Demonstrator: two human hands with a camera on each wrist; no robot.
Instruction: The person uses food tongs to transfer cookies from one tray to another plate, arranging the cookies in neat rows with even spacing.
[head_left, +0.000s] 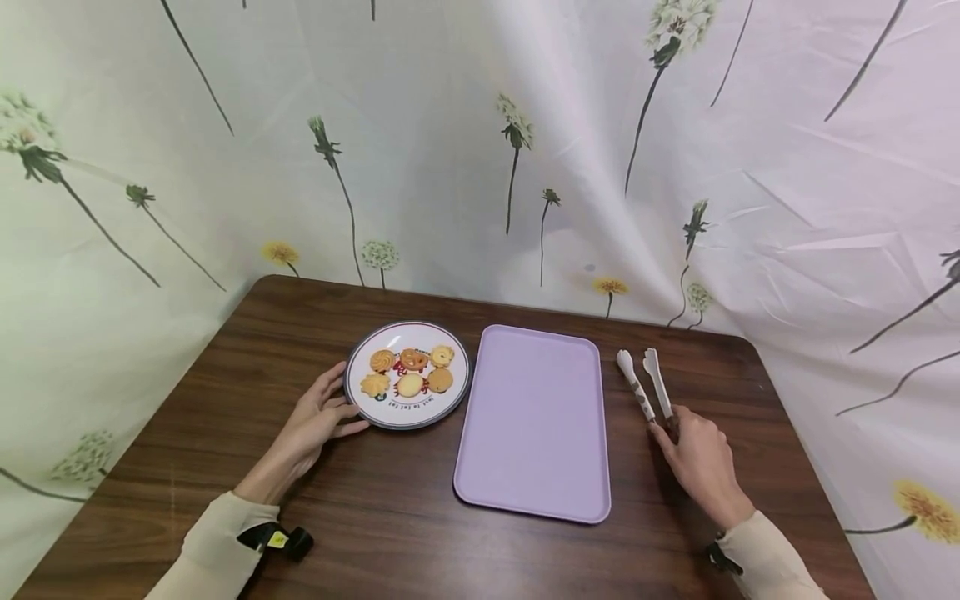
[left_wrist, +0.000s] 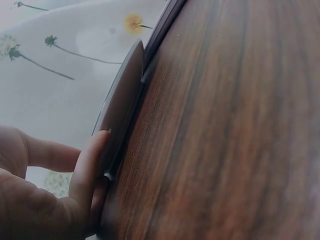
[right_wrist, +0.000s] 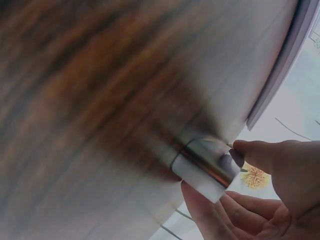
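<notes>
In the head view, a round white plate (head_left: 408, 412) with a dark rim bears several cookies (head_left: 410, 384) at the back left of the table. My left hand (head_left: 311, 425) holds the plate at its left edge, fingers spread along the rim. In the left wrist view the thumb (left_wrist: 87, 165) lies against the rim of the plate (left_wrist: 122, 95). My right hand (head_left: 703, 458) grips a pair of white-tipped tongs (head_left: 660, 383) near the handle end. The tongs' arms are apart and point away from me. In the right wrist view, fingers and thumb surround the shiny metal end of the tongs (right_wrist: 205, 167).
A lilac rectangular tray (head_left: 534, 425) lies bare between the plate and the tongs. All of it stands on a dark brown wooden table (head_left: 375, 533). Behind and beside the table hangs a pale cloth (head_left: 442, 167) with dandelion prints.
</notes>
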